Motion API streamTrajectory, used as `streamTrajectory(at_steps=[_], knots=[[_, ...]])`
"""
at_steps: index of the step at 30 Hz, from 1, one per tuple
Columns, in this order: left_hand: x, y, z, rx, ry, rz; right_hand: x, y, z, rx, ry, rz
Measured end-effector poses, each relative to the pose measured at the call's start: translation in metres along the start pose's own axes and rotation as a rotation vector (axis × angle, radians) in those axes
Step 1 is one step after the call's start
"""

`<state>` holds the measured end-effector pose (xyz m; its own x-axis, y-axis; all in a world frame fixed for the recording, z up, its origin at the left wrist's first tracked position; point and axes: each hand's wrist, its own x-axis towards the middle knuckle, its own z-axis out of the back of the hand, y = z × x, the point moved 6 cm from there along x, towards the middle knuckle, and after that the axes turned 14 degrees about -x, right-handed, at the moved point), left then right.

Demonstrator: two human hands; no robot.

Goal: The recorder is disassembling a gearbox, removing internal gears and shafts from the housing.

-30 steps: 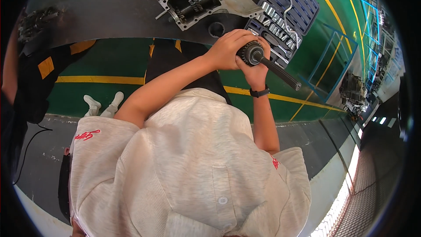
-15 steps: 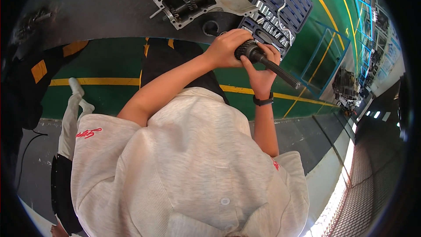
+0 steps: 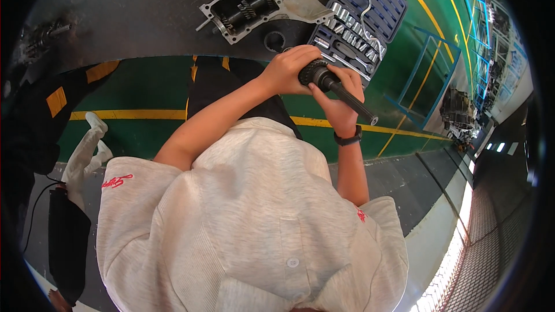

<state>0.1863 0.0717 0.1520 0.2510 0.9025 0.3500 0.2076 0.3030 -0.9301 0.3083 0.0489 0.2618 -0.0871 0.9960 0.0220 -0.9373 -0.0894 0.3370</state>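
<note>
Between my hands, just off the table's near edge, is a dark gear shaft (image 3: 354, 99); its splined end points down to the right. My left hand (image 3: 292, 70) is closed round the gear end, and part of the gears is hidden under its fingers. From the other side my right hand (image 3: 341, 97) grips the shaft, thumb on the near side and fingers over the far side. A dark steel ring (image 3: 274, 41) lies on the table just beyond my left hand. Farther off rests an open gearbox housing (image 3: 234, 39) with gears inside.
An open socket set case (image 3: 399, 29) lies at the table's right edge, a long-handled wrench (image 3: 365, 0) across it. Another gear assembly (image 3: 49, 37) sits on the dark table (image 3: 139, 11) at far left. Another person's leg (image 3: 81, 150) shows at left; a blue frame (image 3: 430, 84) stands on the green floor.
Both hands have shifted slightly left with the gear shaft, whose splined end has swung left and a little down. More of the socket case shows. The other person's leg has moved slightly.
</note>
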Motion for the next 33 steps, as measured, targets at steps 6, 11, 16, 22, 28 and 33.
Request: streamTrajectory(at_steps=[6,11,16,22,28,33], knots=[[-0.001,-0.005,0.003,-0.018,0.019,-0.007,-0.005,0.000,-0.003,0.071,0.037,0.019],[-0.003,-0.002,0.002,-0.033,0.029,-0.011,0.003,0.004,-0.002,0.098,0.070,0.005],[-0.001,-0.004,-0.001,0.005,0.055,0.006,0.005,0.001,-0.009,-0.069,0.127,-0.034],[0.004,-0.020,-0.003,0.110,0.077,-0.017,-0.002,0.001,-0.015,0.037,0.049,-0.061],[0.009,-0.024,-0.004,0.050,0.086,-0.088,0.001,0.007,-0.013,0.050,0.004,-0.032],[0.009,-0.019,-0.004,0.046,0.045,-0.099,0.003,0.009,0.012,0.208,-0.025,-0.055]])
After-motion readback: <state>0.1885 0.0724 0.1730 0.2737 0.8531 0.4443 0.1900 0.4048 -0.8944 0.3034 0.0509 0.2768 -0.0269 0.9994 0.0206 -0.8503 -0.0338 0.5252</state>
